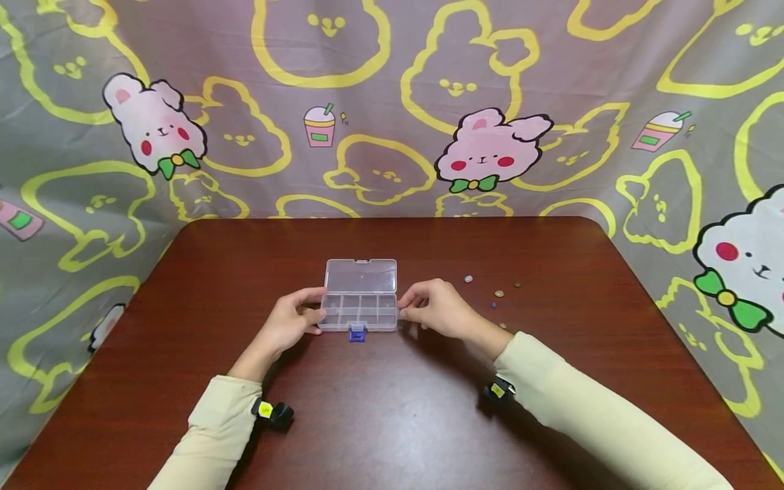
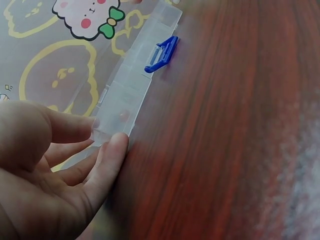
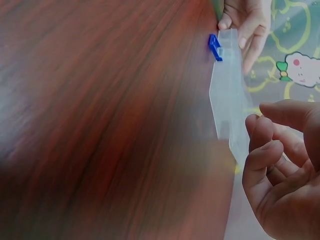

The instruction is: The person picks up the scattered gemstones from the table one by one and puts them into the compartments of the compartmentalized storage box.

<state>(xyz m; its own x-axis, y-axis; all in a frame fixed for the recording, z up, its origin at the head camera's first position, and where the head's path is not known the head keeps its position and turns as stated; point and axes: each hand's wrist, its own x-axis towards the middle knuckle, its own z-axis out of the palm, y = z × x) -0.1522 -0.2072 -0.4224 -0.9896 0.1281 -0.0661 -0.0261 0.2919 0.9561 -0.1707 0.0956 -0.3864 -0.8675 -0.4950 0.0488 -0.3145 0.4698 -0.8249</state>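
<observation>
while my left hand (image 1: 288,322) clamps the clear rectangular plastic box (image 1: 359,306) | red-brown worktop (image 1: 392,435), toward far edge | right hand (image 1: 439,309) curled beside box, its grip i cannot tell

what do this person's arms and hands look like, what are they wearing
The left hand and right hand are bare, with no gloves or rings visible. The left sleeve and right sleeve are plain pale cream. A small black left wrist device and a matching right wrist device each carry a bright yellow patch; no cables show.
</observation>
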